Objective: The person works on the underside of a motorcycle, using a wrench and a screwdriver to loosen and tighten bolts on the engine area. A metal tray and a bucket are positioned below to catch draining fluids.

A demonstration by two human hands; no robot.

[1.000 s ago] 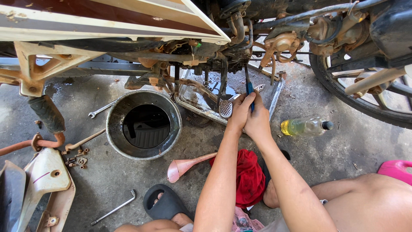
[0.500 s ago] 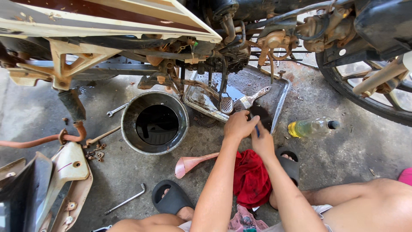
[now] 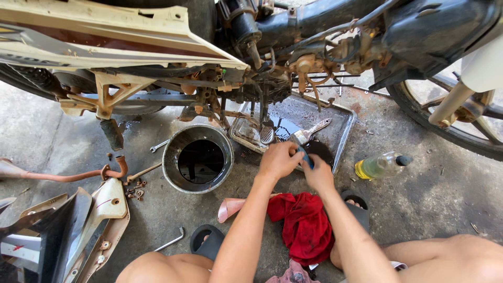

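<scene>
Hands: I see my left hand (image 3: 279, 160) and right hand (image 3: 318, 174) both gripping a blue-handled tool (image 3: 306, 156)
Tray (image 3: 343, 131): dark oil
Bottle (image 3: 381, 165): yellow liquid, lying right
Metal can (image 3: 197, 158): dark inside

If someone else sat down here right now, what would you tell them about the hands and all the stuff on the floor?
Left hand and right hand meet over the metal tray, both gripping a small blue-handled tool.
Tray sits under the motorbike engine with dark oil pooled in it.
Round metal can stands left of the tray; pink funnel and red rag lie near the knees.
Bottle of yellow liquid lies to the right.
Body panels are off. What the tool is for is unclear.
</scene>
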